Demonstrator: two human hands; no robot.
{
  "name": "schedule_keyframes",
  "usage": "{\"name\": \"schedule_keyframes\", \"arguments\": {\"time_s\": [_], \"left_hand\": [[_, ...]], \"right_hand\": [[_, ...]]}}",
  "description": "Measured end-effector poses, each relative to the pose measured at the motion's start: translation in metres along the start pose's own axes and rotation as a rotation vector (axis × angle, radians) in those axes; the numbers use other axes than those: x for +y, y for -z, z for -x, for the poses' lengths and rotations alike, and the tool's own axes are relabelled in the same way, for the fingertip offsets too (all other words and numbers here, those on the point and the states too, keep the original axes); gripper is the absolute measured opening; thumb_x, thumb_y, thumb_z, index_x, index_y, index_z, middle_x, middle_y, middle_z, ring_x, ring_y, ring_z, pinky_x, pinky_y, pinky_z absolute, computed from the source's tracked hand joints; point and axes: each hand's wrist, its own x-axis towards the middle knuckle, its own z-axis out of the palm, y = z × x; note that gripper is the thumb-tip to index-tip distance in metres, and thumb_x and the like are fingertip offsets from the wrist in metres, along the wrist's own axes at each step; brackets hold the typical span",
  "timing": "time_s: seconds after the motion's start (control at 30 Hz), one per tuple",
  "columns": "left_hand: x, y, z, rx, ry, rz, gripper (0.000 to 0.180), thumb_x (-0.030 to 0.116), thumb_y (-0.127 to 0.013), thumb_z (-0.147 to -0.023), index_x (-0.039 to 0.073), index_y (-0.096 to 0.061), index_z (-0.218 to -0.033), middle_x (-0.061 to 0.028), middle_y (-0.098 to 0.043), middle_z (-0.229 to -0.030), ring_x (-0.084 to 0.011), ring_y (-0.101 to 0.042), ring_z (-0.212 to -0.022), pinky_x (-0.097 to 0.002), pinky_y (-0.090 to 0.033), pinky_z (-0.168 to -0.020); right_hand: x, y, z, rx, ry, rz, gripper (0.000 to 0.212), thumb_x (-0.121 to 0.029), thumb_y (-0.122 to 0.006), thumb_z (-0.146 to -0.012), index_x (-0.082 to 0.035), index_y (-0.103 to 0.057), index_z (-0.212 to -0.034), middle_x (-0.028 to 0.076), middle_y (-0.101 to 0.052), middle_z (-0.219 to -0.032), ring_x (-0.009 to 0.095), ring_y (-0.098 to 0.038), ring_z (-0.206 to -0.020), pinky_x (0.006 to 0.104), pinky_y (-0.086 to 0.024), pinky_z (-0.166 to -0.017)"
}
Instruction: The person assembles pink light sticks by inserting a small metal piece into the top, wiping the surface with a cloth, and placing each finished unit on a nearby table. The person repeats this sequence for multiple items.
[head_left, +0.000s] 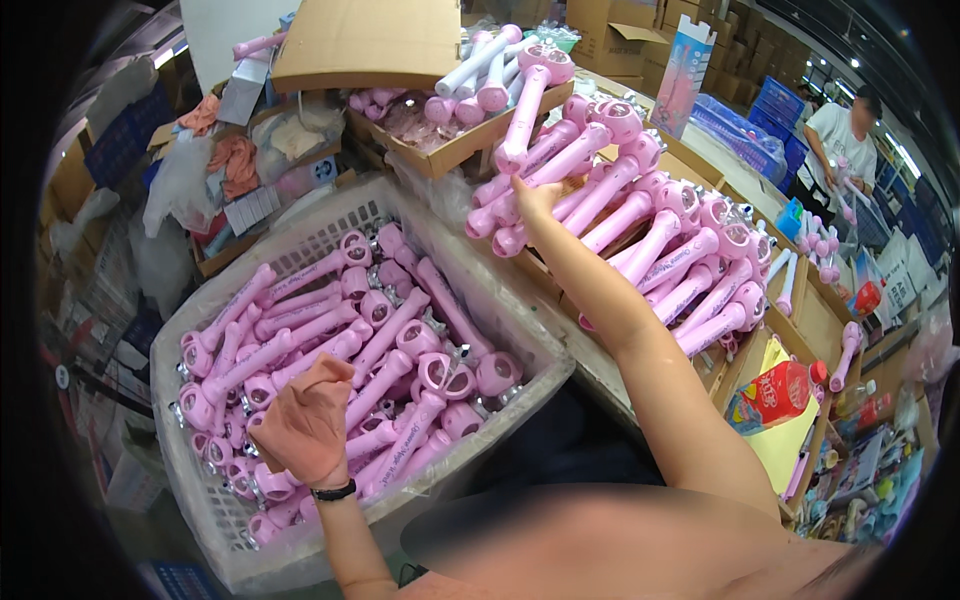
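My left hand [303,455] is closed around a salmon-pink cloth [318,392], held over a crate of pink toy wands [385,375]. The wands have round heads and smooth handles with dark lettering. Stretched out to the upper right, my right hand [538,203] grips around a pink wand [524,118] at the far end of a stacked pile of wands [660,235]. Its fingers are partly hidden behind the handles. A black band circles my left wrist.
The white plastic crate [530,385] stands left of the table. Behind it, a cardboard box [450,155] holds white and pink wands. A red drink carton [775,395] stands at the right. Further back, a person in a white shirt [845,140] handles wands.
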Motion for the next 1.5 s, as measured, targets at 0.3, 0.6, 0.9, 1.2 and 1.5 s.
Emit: {"name": "schedule_keyframes", "arguments": {"time_s": [0.3,0.6,0.9,1.2,1.5], "left_hand": [[0.004,0.001,0.000,0.027,0.226,0.341,0.002,0.011,-0.067,-0.074,0.012,-0.069,-0.074,-0.0022,-0.061,-0.067,-0.0114,-0.052,-0.053,-0.0236,-0.039,-0.049],[0.006,-0.001,0.003,0.019,0.308,0.719,0.006,-0.003,-0.067,-0.072,-0.004,-0.061,-0.071,-0.0029,-0.063,-0.069,-0.0054,-0.050,-0.060,-0.0199,-0.041,-0.054],[0.001,0.001,0.002,0.088,0.046,0.279,0.009,-0.009,-0.064,-0.075,-0.013,-0.056,-0.072,-0.0175,-0.066,-0.076,-0.0132,-0.055,-0.063,-0.0228,-0.046,-0.055],[-0.031,0.031,0.013,-0.177,0.315,1.435,0.034,0.019,-0.045,-0.096,-0.004,-0.046,-0.121,-0.0140,-0.049,-0.130,-0.0242,-0.053,-0.108,-0.0389,-0.041,-0.098],[-0.073,0.009,0.046,0.263,0.564,0.591,0.045,0.031,-0.044,-0.099,0.000,-0.043,-0.133,-0.0121,-0.047,-0.135,-0.0247,-0.049,-0.120,-0.0436,-0.040,-0.103]], "right_hand": [[-0.019,0.027,0.000,0.091,0.169,0.017,0.122,-0.023,-0.087,-0.064,0.012,-0.002,-0.144,0.033,-0.015,-0.148,0.038,-0.018,-0.142,0.0387,-0.017,-0.118],[-0.046,0.034,0.024,-0.058,-0.010,0.539,0.109,-0.041,-0.077,-0.075,-0.008,-0.007,-0.152,0.034,-0.043,-0.136,0.046,-0.050,-0.122,0.0462,-0.042,-0.103],[-0.056,0.058,0.034,-0.080,0.231,0.996,0.071,-0.055,-0.060,-0.086,-0.010,-0.042,-0.139,0.029,-0.059,-0.117,0.043,-0.062,-0.103,0.0486,-0.050,-0.088],[-0.067,0.057,0.167,-0.748,1.273,0.518,0.012,-0.016,-0.068,-0.084,-0.008,-0.064,-0.092,0.008,-0.064,-0.079,0.023,-0.063,-0.064,0.0341,-0.050,-0.057],[0.054,-0.030,0.350,-1.935,1.151,1.200,0.033,-0.021,-0.068,-0.076,-0.010,-0.069,-0.107,0.010,-0.071,-0.095,0.029,-0.069,-0.093,0.0435,-0.053,-0.081]]}}
